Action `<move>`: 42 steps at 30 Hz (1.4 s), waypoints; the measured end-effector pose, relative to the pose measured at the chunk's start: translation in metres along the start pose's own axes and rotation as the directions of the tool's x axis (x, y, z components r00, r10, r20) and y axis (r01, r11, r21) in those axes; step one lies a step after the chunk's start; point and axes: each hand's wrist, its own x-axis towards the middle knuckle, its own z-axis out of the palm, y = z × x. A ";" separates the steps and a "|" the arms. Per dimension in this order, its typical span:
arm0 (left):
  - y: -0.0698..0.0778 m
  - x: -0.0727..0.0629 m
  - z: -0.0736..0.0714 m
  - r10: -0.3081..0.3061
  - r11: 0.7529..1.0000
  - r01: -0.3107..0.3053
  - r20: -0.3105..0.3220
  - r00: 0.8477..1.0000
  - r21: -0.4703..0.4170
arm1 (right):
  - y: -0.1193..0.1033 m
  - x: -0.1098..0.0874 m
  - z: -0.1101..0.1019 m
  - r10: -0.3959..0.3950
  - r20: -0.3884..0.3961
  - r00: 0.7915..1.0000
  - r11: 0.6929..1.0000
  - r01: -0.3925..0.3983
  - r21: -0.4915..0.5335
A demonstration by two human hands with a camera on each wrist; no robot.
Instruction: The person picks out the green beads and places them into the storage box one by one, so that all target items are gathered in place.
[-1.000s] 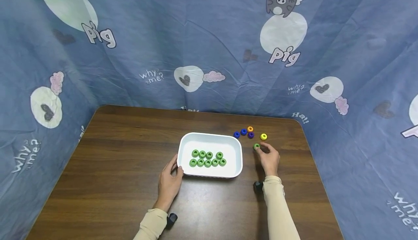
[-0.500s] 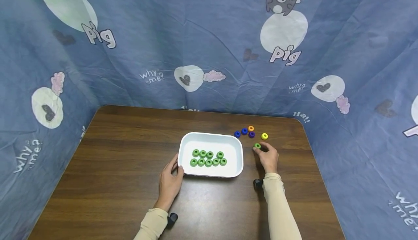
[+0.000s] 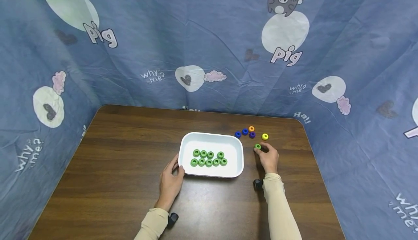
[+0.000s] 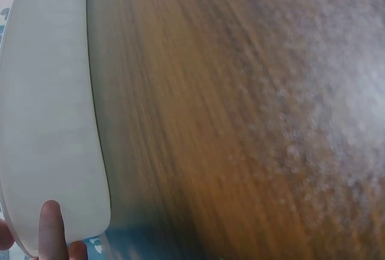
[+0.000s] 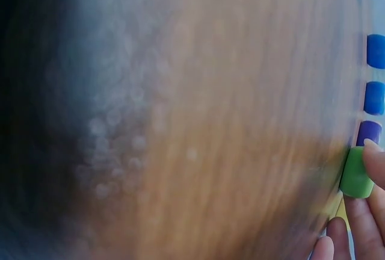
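Observation:
My right hand [image 3: 268, 158] pinches a green ring-shaped bead [image 3: 258, 146] between thumb and fingers, close over the table to the right of the tray. In the right wrist view this green bead [image 5: 356, 173] appears side-on as a short cylinder, the thumb at its upper side and fingers below. A white rectangular tray [image 3: 210, 135] with rounded corners stands mid-table. My left hand [image 3: 170, 183] grips its front left corner; the left thumb [image 4: 52, 227] presses on the tray's outer wall [image 4: 54, 103]. Inside lie several green beads [image 3: 209, 163], most in a front row, others behind.
Behind the right hand lie two blue beads [image 3: 245, 131], a purple bead [image 3: 252, 134], an orange bead [image 3: 251, 128] and a yellow bead [image 3: 265, 136]. The brown wooden table [image 3: 124, 153] ends at a patterned blue cloth [image 3: 130, 87] behind and on both sides.
The right thumb has shifted slightly left along the near side of the green bead. The tray, its beads and the left hand stay as they were.

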 end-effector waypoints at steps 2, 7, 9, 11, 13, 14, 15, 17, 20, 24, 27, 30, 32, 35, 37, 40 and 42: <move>0.000 0.000 0.000 0.005 1.000 -0.005 -0.002 1.000 0.000 | 0.000 0.000 0.000 0.004 0.001 1.000 1.000 -0.004 -0.003; -0.001 0.001 0.001 0.015 1.000 -0.015 -0.005 1.000 -0.012 | -0.002 -0.002 -0.002 0.014 -0.005 1.000 1.000 -0.014 -0.011; -0.001 0.000 0.000 0.009 1.000 -0.009 -0.001 1.000 -0.012 | -0.003 -0.005 -0.003 0.017 -0.014 1.000 1.000 -0.017 -0.014; -0.001 0.000 0.000 0.003 1.000 -0.003 0.006 1.000 -0.013 | -0.006 -0.008 -0.004 0.019 -0.028 0.999 1.000 -0.019 -0.010; -0.001 0.001 0.000 -0.002 1.000 0.002 0.012 1.000 -0.010 | -0.010 -0.012 -0.005 0.018 -0.040 0.999 1.000 -0.018 0.001; -0.001 0.001 0.000 -0.001 1.000 0.001 0.012 1.000 -0.009 | -0.012 -0.014 -0.005 0.014 -0.046 0.999 1.000 -0.014 0.005; -0.001 0.001 0.000 0.003 1.000 -0.003 0.012 1.000 -0.010 | -0.014 -0.016 -0.005 0.007 -0.051 0.999 1.000 -0.007 0.011; -0.002 0.002 0.000 0.014 1.000 -0.014 0.008 1.000 -0.011 | -0.020 -0.022 -0.005 -0.009 -0.059 0.998 1.000 0.010 0.023; -0.003 0.002 0.000 0.029 1.000 -0.029 -0.001 1.000 -0.005 | -0.029 -0.031 -0.004 -0.050 -0.066 0.997 0.998 0.052 0.028; -0.003 0.002 0.000 0.036 0.999 -0.036 -0.007 0.999 -0.002 | -0.043 -0.043 -0.002 -0.092 -0.063 0.994 0.995 0.094 0.032; -0.003 0.001 0.000 0.026 1.000 -0.026 0.000 1.000 -0.003 | -0.054 -0.052 0.001 -0.117 -0.051 0.992 0.993 0.118 0.027; -0.003 0.002 -0.001 0.011 1.000 -0.010 0.011 1.000 -0.010 | -0.063 -0.059 0.007 -0.161 -0.034 0.986 0.987 0.162 0.001; -0.002 0.002 -0.001 -0.002 1.000 0.003 0.016 1.000 -0.016 | -0.068 -0.062 0.012 -0.206 -0.022 0.978 0.978 0.206 -0.020; -0.002 0.001 -0.002 -0.004 1.000 0.005 0.020 1.000 -0.022 | -0.073 -0.066 0.021 -0.306 0.005 0.952 0.950 0.306 -0.061; -0.002 0.001 -0.001 -0.005 1.000 0.006 0.020 1.000 -0.020 | -0.074 -0.068 0.027 -0.371 0.033 0.928 0.924 0.373 -0.086; -0.003 0.000 -0.001 -0.009 1.000 0.009 0.020 1.000 -0.013 | -0.075 -0.069 0.036 -0.445 0.079 0.892 0.882 0.452 -0.134; -0.003 0.001 -0.001 -0.004 1.000 0.004 0.020 1.000 -0.018 | -0.076 -0.070 0.040 -0.468 0.107 0.877 0.864 0.480 -0.153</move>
